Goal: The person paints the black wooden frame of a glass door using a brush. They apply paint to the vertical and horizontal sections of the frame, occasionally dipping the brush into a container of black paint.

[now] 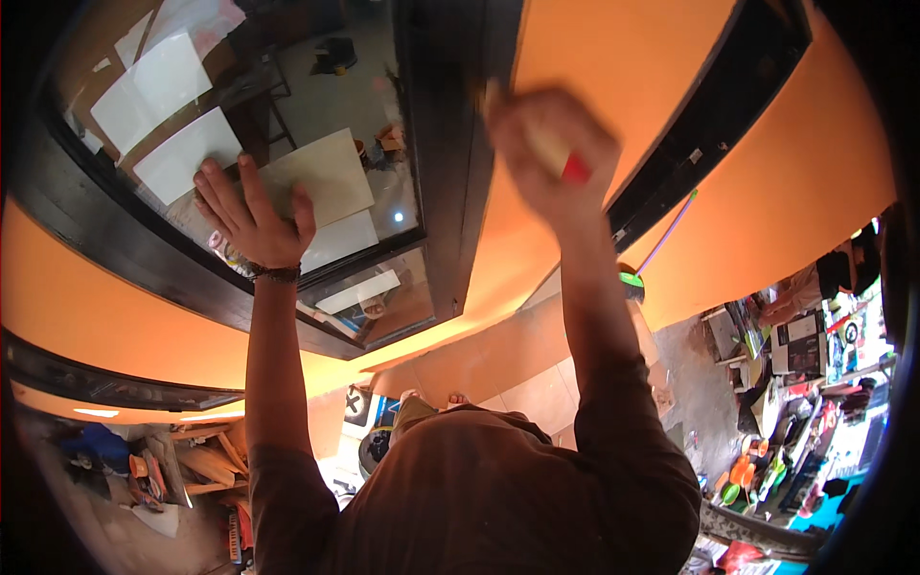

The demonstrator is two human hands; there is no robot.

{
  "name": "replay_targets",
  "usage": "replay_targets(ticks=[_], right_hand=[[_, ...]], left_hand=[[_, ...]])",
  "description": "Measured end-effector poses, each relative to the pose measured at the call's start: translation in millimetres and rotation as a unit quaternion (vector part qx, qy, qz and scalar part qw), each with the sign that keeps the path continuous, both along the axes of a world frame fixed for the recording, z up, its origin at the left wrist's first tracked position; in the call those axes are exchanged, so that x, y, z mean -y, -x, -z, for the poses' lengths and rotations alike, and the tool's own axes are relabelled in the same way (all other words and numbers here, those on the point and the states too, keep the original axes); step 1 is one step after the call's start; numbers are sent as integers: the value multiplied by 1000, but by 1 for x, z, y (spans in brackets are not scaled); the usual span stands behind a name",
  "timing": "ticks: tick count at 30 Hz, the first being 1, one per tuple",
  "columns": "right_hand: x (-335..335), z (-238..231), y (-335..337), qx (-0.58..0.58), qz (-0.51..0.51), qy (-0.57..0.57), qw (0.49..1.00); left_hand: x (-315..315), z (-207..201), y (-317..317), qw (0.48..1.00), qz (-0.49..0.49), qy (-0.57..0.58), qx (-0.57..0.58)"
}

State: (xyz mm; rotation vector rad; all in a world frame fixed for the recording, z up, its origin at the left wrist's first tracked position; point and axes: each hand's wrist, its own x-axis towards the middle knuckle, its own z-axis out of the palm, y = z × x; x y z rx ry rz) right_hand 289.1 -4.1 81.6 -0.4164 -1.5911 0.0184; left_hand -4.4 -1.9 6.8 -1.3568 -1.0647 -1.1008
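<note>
My left hand (251, 225) lies against a window's glass pane (326, 91), fingers spread, a dark bracelet (276, 275) at its wrist. Behind or reflected in the glass are pale rectangular sheets (192, 153). My right hand (580, 129), raised higher and blurred by motion, is closed around a paintbrush (548, 146) with a pale handle and a red end. Its dark, smeared head points left toward the dark window frame (458, 182); whether it touches the frame I cannot tell.
Orange wall (613, 43) surrounds the window, and another dark frame (714, 125) stands to the right. A purple stick (668, 235) leans by a green-rimmed container (631, 281). Wood pieces (206, 460) lie lower left; mixed clutter and a tyre (757, 532) are lower right.
</note>
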Motion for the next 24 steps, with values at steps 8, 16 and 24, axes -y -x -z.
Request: replay_targets(ticks=[8,16,24], right_hand=[[4,85,-2,10,101,-26,995],[-16,-31,-6,3,43,-29,999],[13,90,2,26,60,25,998]], left_hand=[[2,-3,-2,1000,-8,6,-6],[-3,1,-3,1000,9,5,0],[-5,-6,-6,1000,1,-1,-6]])
